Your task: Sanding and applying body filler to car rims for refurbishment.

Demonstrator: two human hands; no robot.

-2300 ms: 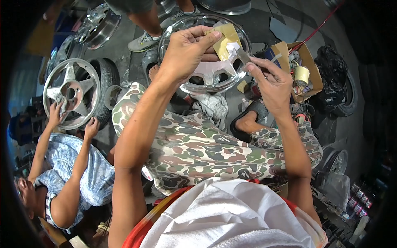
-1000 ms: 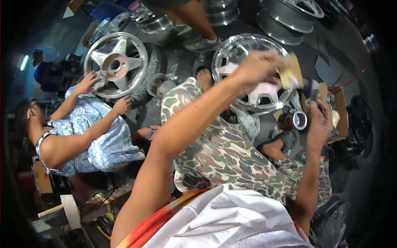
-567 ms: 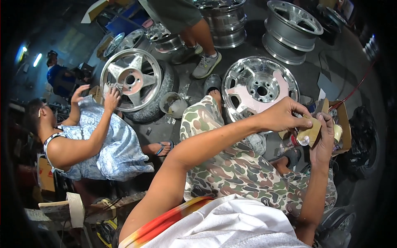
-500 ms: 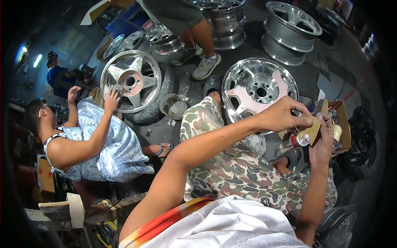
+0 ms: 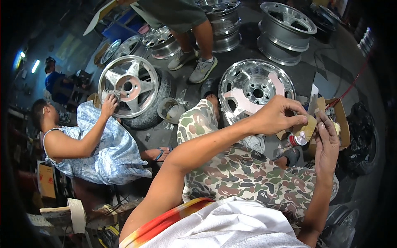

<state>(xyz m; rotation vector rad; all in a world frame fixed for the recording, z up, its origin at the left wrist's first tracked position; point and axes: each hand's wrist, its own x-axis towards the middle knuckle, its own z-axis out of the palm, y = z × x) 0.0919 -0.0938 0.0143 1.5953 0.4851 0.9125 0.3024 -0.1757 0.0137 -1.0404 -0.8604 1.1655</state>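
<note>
In front of me my left hand (image 5: 284, 116) pinches a small yellowish flat piece (image 5: 307, 127) between thumb and fingertips. A pinkish smear shows on that piece. My right hand (image 5: 326, 142) is close beside it, fingers raised and bent around a thin tan piece (image 5: 320, 106); the exact kind of both pieces is unclear. Just beyond my left forearm lies a chrome wheel rim (image 5: 269, 86) with pink filler patches (image 5: 236, 97) on its spokes. A red and white can (image 5: 292, 139) sits below the yellowish piece, partly hidden.
An open cardboard box (image 5: 344, 134) and a black bag (image 5: 360, 124) are at the right. To the left, a seated co-worker (image 5: 70, 142) rubs another rim (image 5: 108, 62) with a cloth. Someone stands at the far side near stacked rims (image 5: 285, 39). A bucket (image 5: 171, 110) is between us.
My hands have drawn slightly apart, and the yellowish piece now shows mainly in my left fingers. My right fingers have lifted and spread. The whole view has shifted a little.
</note>
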